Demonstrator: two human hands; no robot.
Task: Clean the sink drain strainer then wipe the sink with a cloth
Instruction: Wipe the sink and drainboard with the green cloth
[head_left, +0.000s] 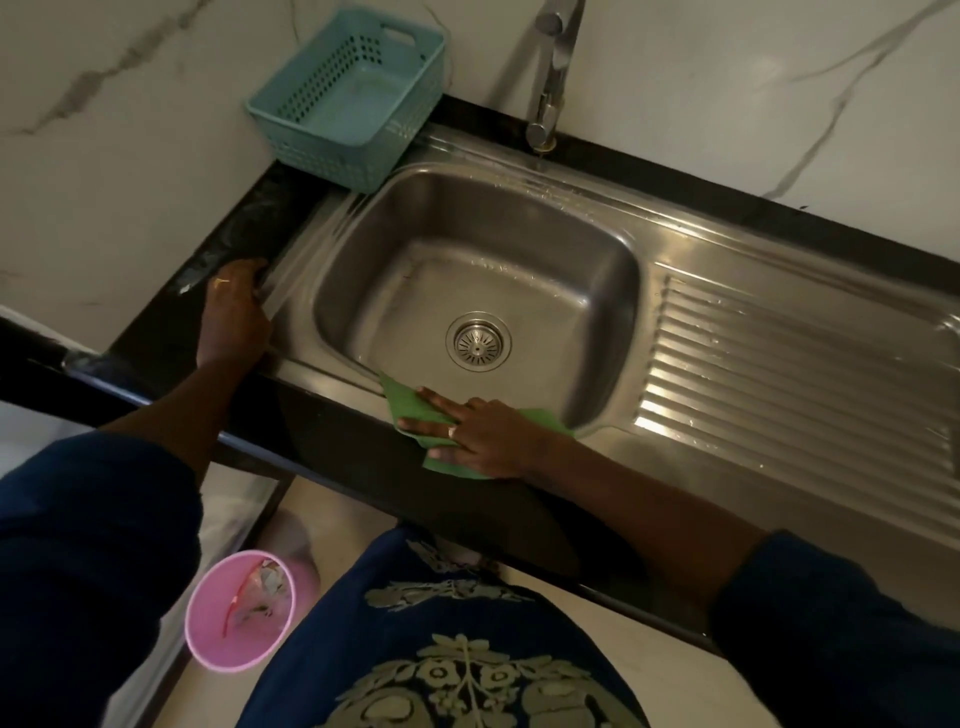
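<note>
A stainless steel sink (582, 249) is set into a black counter, and the round drain strainer (478, 341) sits in its drain near the front of the basin. A green cloth (410, 410) lies flat over the sink's front rim. My right hand (478, 431) presses on the cloth with its fingers spread and pointing left. My left hand (234, 317) rests on the sink's left rim and the counter edge, holding nothing.
A teal plastic basket (353, 98) stands at the back left corner of the counter. The chrome tap (550, 78) rises behind the basin. A ribbed draining board (800, 374) lies to the right. On the floor at lower left stands a pink bin (244, 608) with rubbish.
</note>
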